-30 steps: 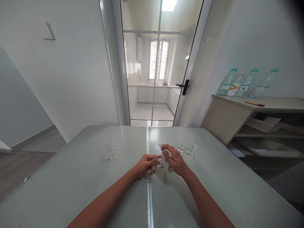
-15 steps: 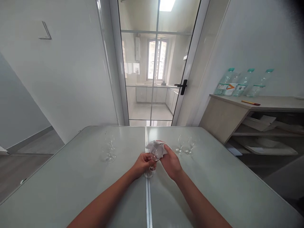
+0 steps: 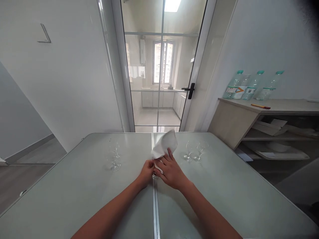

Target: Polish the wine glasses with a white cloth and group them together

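Above the table's middle seam, my left hand (image 3: 146, 173) is closed on a small stemmed glass (image 3: 155, 176). Only part of its lower end shows; the bowl is hidden by the cloth and fingers. My right hand (image 3: 173, 172) presses a white cloth (image 3: 164, 145) against the glass, its back turned up and its fingers pointing left. One part of the cloth stands up beyond the fingers, and a bit shows between the two hands.
Clear stemmed glasses (image 3: 116, 166) stand on the table (image 3: 74, 199) to the left, and others (image 3: 188, 156) to the right. Beyond the far edge is a glazed door (image 3: 159, 76). At right, a cabinet (image 3: 233, 121) carries plastic bottles (image 3: 251, 86) and an orange-yellow stick-like item (image 3: 260, 106).
My right hand has turned over, from cupping the cloth around the bowl to lying across the glass lower down. The cloth now sticks up higher and covers the bowl.
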The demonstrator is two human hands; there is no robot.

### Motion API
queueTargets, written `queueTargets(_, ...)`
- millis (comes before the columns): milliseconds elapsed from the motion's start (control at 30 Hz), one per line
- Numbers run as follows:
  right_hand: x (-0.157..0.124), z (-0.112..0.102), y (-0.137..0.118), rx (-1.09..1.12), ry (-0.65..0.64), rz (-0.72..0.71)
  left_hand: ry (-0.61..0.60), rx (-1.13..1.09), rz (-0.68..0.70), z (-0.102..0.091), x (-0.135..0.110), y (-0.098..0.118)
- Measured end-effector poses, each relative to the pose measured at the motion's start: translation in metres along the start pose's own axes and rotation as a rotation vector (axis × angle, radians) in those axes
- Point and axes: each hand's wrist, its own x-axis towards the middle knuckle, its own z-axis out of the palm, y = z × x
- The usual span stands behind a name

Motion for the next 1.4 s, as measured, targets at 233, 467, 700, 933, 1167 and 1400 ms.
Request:
queueTargets(233,0.004,-0.022,0.002,0.054,0.040,0.177,-0.181,0.453,0.174,0.003,-0.011,0.009)
queueTargets(467,-0.003,-0.030,0.022,1.098,0.188,0.649,-0.254,0.295,0.076,0.004,-0.013,0.014)
queueTargets(700,0.002,0.006,0.011,1.117,0.315,0.548,-0.051,0.012,0.035,0.002,-0.003,0.009)
queueTargets(933,-0.001,0.004,0.007,0.108,0.031,0.065,0.051,0.046,0.019,0.002,0.002,0.003)
queueTargets(1167,0.003,-0.014,0.013,-0.102,0.028,0.076,-0.083,0.253,0.066,0.003,-0.008,0.010)
queueTargets(1400,-0.001,-0.010,0.030,0.643,0.110,0.557,-0.155,0.259,0.014,0.003,-0.014,0.012)
